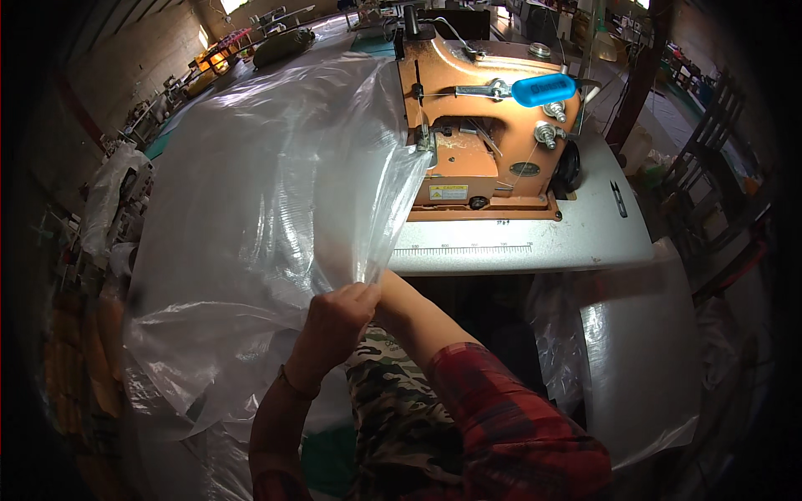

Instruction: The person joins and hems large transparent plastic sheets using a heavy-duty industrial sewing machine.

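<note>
A large sheet of clear plastic film covers the left of the sewing table and hangs over its front edge. My left hand is closed on the film's gathered right edge, below the table's front. My right forearm crosses from the lower right and passes behind the film. Through the film my right hand shows only faintly, its fingers unclear. The film's upper right corner reaches the needle area of an orange industrial sewing machine, where the edge meets the presser foot.
The white tabletop carries a printed ruler along its front. Black thread snips lie at its right. A bright blue oval piece sits on the machine's upper arm. More plastic film hangs at the lower right, near a dark chair.
</note>
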The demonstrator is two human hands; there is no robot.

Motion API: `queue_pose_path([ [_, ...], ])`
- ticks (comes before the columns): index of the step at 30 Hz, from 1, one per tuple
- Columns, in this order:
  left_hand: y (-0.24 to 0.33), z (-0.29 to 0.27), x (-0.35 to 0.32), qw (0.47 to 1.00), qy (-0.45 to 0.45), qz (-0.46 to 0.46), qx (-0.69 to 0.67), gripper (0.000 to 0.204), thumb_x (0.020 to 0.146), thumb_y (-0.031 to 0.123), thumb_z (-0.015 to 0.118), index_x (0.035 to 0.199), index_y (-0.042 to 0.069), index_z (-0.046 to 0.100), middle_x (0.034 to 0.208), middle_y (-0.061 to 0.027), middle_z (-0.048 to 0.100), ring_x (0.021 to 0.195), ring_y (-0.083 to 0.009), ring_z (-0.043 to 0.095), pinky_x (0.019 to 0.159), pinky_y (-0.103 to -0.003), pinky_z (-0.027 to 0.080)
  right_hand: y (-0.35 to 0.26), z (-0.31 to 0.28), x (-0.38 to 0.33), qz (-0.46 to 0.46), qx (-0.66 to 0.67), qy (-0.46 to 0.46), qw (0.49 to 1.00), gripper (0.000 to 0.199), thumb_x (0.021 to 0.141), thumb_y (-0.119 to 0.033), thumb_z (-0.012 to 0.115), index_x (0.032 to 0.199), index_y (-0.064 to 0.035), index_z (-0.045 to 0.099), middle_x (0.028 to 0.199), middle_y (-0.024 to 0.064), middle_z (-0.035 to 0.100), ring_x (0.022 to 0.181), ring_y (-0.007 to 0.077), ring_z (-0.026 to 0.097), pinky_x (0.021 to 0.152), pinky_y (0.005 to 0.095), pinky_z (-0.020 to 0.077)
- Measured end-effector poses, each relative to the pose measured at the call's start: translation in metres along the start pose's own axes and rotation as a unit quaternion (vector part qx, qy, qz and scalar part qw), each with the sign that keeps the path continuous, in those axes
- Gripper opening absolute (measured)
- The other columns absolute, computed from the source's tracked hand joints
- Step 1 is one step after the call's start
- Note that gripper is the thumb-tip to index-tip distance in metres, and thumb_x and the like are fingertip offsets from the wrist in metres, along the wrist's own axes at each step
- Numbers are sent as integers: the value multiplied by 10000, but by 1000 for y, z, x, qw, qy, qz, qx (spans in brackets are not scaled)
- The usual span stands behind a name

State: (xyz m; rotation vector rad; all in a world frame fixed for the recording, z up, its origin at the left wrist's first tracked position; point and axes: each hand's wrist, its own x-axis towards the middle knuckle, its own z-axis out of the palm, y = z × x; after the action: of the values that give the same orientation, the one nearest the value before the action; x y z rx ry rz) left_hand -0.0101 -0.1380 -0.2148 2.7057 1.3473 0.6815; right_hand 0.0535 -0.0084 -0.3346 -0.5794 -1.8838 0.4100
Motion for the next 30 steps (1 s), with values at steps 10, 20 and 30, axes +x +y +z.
queue_pose_path([
  [10,-11,24,-9,998,27,18,51,103,769,21,570,856,35,517,743,-99,520,704,-261,620,555,-359,511,-8,-65,-25,-80,-153,-172,970,200,838,-171,580,984,-43,629,970,121,625,973,283,589,862,433,457],
  [20,1,51,-11,994,54,29,85,101,767,34,576,800,65,485,713,-78,513,676,-231,615,545,-341,514,-42,-118,57,129,-219,-49,966,800,878,-306,709,1477,36,302,1498,331,329,1322,458,431,1056,494,388],
  [30,8,72,-12,998,22,-17,62,60,861,51,547,905,16,569,775,-152,614,700,-323,660,596,-400,539,-33,-39,84,36,39,-514,856,640,947,-512,592,1391,-56,522,1388,173,565,1288,302,533,1074,419,412],
])
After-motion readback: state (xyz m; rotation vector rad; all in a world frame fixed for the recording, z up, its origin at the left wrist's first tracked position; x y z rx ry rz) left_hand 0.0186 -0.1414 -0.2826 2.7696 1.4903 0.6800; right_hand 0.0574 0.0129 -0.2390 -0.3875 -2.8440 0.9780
